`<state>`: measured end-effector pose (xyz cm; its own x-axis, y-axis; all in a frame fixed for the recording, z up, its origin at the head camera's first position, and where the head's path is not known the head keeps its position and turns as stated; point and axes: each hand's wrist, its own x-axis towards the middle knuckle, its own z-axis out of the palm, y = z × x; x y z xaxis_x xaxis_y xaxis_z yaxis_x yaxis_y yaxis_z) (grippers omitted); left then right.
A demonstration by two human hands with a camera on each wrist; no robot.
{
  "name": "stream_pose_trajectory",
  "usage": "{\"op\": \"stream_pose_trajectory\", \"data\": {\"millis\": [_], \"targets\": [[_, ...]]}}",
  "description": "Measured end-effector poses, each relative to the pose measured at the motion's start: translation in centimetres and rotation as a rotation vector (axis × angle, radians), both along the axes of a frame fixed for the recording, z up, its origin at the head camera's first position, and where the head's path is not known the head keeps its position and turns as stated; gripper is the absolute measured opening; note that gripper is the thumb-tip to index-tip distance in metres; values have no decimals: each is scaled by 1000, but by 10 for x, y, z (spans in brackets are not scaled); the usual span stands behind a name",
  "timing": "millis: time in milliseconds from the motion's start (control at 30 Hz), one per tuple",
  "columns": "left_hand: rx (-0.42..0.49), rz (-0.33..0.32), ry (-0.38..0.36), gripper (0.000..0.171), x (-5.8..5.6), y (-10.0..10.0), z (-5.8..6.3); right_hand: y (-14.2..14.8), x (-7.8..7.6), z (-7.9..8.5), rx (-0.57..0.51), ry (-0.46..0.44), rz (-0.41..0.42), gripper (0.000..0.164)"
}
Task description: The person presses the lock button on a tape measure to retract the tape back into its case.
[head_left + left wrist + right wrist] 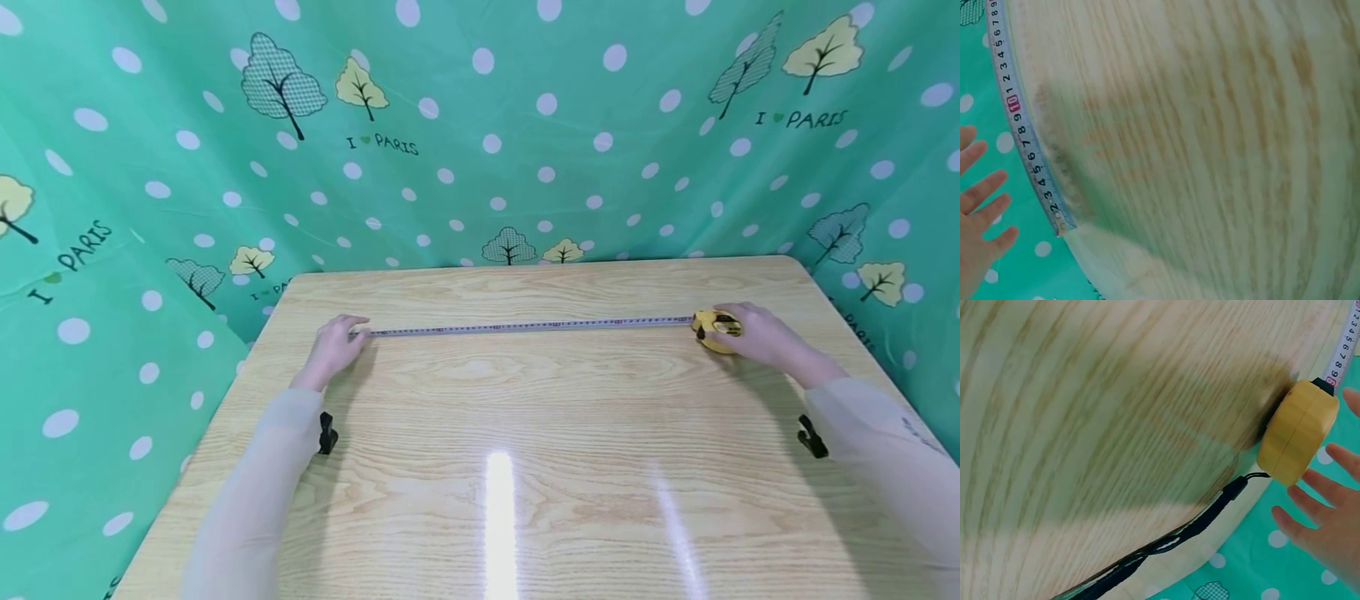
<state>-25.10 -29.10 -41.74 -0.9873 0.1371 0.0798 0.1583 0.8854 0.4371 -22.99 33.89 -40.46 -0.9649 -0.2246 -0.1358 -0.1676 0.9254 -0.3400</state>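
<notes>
A yellow tape measure (717,332) sits at the right of the wooden table, its white blade (525,327) drawn out in a long line to the left. The right hand (761,333) is at the case; in the right wrist view its fingers (1319,506) are spread, with fingertips right beside the yellow case (1297,431). A black strap (1191,531) runs from the case. The left hand (337,346) is at the blade's far end, thumb and forefinger apart. In the left wrist view its fingers (988,194) are spread, apart from the metal end hook (1063,225).
The light wood table (480,400) fills the lower view. A green dotted cloth (450,125) with printed trees hangs behind and at both sides. Black wrist devices (327,433) show below both sleeves. Light glare (501,525) streaks the near tabletop.
</notes>
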Motion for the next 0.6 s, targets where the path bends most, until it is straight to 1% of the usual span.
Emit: {"op": "stream_pose_trajectory", "data": {"millis": [333, 600], "targets": [[-11, 10, 11, 31, -3, -7, -8, 3, -1, -3, -24, -22, -19, 72], [-27, 32, 12, 28, -4, -10, -12, 3, -3, -7, -61, -23, 1, 72]]}}
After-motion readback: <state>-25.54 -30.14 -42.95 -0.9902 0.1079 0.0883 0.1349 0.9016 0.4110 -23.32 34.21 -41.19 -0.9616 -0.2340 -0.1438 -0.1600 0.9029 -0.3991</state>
